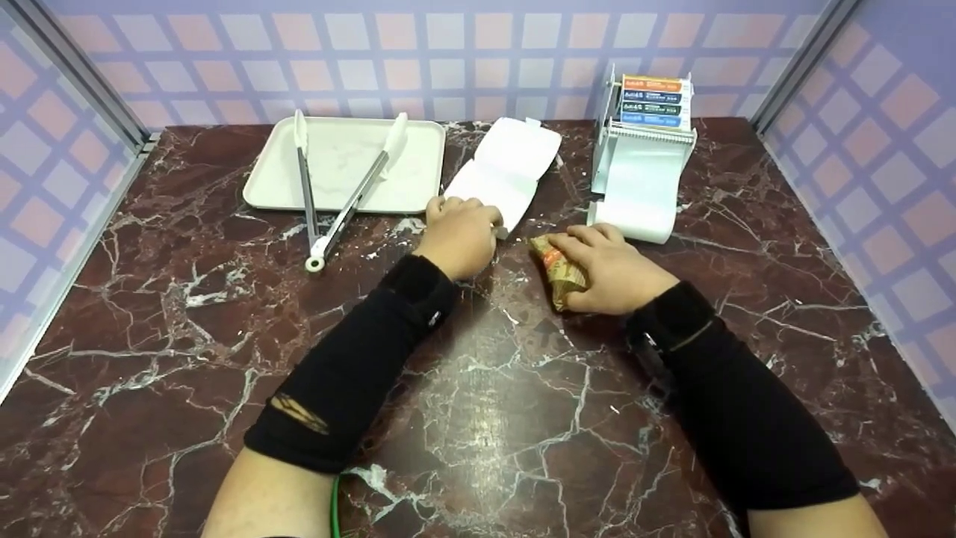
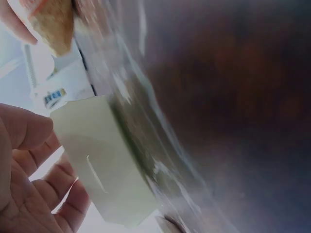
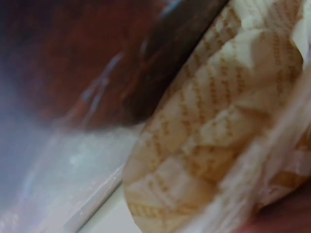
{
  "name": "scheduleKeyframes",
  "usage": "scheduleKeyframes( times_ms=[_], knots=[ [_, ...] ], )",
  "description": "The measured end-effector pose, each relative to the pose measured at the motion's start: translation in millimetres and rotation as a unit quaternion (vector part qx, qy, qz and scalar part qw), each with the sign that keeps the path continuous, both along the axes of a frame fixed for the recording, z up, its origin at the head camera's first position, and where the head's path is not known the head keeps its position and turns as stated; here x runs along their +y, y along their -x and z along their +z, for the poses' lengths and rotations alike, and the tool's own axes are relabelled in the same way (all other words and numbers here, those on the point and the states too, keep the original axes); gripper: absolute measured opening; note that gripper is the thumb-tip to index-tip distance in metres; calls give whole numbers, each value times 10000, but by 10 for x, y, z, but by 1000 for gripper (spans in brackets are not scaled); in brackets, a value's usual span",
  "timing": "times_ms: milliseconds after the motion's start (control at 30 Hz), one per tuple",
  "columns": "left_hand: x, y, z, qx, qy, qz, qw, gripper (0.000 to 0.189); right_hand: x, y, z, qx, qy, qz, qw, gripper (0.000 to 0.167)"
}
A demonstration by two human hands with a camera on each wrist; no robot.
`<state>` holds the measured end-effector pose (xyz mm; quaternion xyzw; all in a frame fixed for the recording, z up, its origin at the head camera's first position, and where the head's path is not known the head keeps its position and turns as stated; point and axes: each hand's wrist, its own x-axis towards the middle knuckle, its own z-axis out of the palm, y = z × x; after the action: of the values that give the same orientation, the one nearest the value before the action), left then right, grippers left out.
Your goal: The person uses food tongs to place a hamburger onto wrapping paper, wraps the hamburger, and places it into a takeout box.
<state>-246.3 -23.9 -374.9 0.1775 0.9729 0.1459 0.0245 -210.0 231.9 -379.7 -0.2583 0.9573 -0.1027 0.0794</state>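
A white hinged paper box (image 1: pixel 497 183) lies opened out near the middle back of the table. My left hand (image 1: pixel 461 235) holds it at the near end; in the left wrist view the thumb is at a corner of a slitted box panel (image 2: pixel 104 160), the fingers curled beside it. To the right, my right hand (image 1: pixel 620 273) grips a package in brown printed paper (image 1: pixel 560 273), fingers over its top and thumb at its near end. Up close in the right wrist view, the crumpled wrapper (image 3: pixel 214 111) shows lines of lettering; its contents are hidden.
A cream tray (image 1: pixel 261 175) stands at the back left, with spread tongs (image 1: pixel 351 213) lying across its front edge. At the back right is a label dispenser (image 1: pixel 650 138) with colourful labels and a white roll strip hanging down. Patterned walls enclose the marbled table.
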Motion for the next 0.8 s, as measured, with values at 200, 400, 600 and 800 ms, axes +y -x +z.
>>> scheduleKeyframes(
  times_ms=[200, 400, 600, 800],
  knots=[
    [29, -217, -13, -254, -85, -253, 9993, 38, -4, -4, -12, -18, 1, -28, 10000, 98],
    [12, -462, -17, -467, -155, -529, 9974, 45, -8, -14, -7, 18, 3, -41, 10000, 96],
    [-133, -623, 5, -794, -724, -976, 9894, 53, -6, -17, 7, -39, -65, -139, 9999, 97],
    [-461, -531, 32, -721, -1193, -423, 9893, 51, 17, -18, 53, -274, -117, -324, 9990, 100]
  ],
)
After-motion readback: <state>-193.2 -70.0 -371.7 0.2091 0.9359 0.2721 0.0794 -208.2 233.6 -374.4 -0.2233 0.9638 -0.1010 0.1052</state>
